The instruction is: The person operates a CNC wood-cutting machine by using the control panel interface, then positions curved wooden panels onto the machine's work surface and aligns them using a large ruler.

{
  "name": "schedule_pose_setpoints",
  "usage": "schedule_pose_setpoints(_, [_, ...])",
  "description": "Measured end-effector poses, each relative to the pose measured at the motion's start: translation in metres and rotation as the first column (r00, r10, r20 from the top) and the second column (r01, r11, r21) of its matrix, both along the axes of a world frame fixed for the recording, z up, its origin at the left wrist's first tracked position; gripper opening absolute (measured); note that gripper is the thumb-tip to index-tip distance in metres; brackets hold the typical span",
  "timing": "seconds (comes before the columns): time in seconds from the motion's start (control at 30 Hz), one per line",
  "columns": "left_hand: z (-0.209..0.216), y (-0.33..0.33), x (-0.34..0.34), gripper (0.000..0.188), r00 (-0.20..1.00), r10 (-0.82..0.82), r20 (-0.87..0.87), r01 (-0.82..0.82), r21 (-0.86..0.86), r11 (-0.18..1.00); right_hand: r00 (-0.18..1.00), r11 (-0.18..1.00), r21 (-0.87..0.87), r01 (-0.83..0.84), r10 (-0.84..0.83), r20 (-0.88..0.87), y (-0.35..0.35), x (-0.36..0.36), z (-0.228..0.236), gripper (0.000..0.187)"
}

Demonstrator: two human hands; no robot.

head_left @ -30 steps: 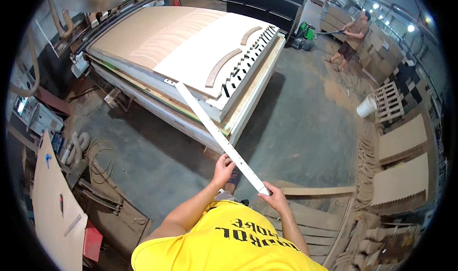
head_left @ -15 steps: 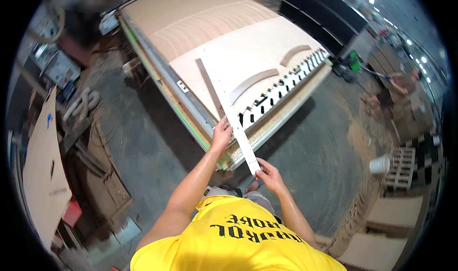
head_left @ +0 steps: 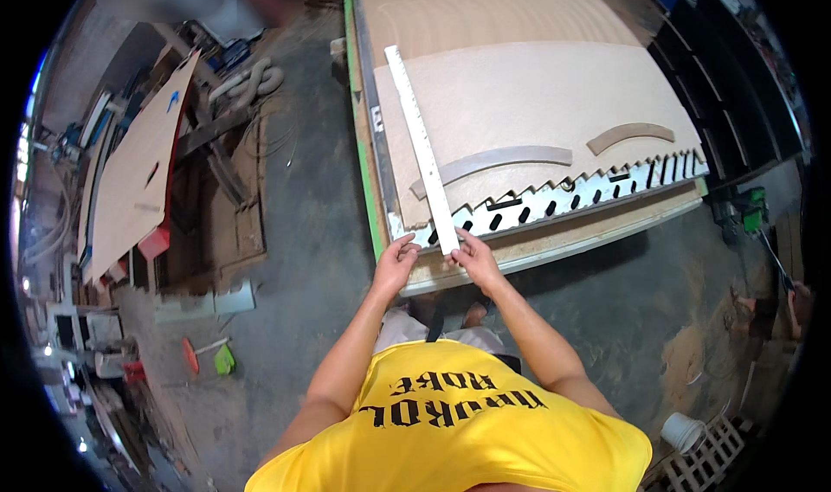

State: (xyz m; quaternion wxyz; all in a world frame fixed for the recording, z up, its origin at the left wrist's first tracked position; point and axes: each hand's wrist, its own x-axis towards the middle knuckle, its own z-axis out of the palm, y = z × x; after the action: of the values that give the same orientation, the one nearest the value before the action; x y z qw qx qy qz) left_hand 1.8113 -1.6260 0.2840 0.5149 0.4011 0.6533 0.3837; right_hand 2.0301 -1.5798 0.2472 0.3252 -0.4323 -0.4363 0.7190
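Observation:
A long white strip [head_left: 417,130] with small dark marks along one edge lies over a pale wooden sheet [head_left: 519,94], angled away from me. Its near end is pinched in my right hand [head_left: 476,260]. My left hand [head_left: 395,265] is by the sheet's near left corner, just left of the strip and apart from it, fingers loosely bent and holding nothing that I can see. Under the strip, along the near edge, runs a white metal plate [head_left: 525,218] with dark slots. A grey curved piece [head_left: 511,156] and a brown curved piece [head_left: 630,135] lie on the sheet.
A thick, layered table edge [head_left: 563,248] faces me. Black panels [head_left: 727,102] stand at the right. On the left are a large leaning board [head_left: 138,180] and a coiled hose [head_left: 255,81]. A white bucket [head_left: 683,431] and a slatted pallet [head_left: 710,457] sit at lower right.
My view has turned, so the table stands further right. My left hand has let go of the strip and sits beside it. The strip's near end rests closer over the table edge, still in my right hand.

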Motion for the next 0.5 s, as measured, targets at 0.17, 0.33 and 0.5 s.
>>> schedule_pose_setpoints(0.17, [-0.003, -0.034, 0.009, 0.039, 0.991, 0.112, -0.071, -0.114, -0.016, 0.993, 0.997, 0.999, -0.024, -0.025, 0.024, -0.072, 0.038, -0.004, 0.001, 0.058])
schedule_pose_setpoints(0.33, [-0.008, -0.042, 0.003, 0.038, 0.973, 0.201, -0.117, -0.195, 0.062, 0.979, 0.999, 0.999, 0.028, -0.044, 0.044, 0.01, 0.068, -0.017, 0.019, 0.054])
schedule_pose_setpoints(0.5, [-0.002, -0.024, 0.004, 0.038, 0.962, 0.167, -0.215, -0.142, 0.127, 0.982, 0.991, 0.997, -0.021, -0.076, 0.078, 0.109, 0.068, -0.017, 0.022, 0.049])
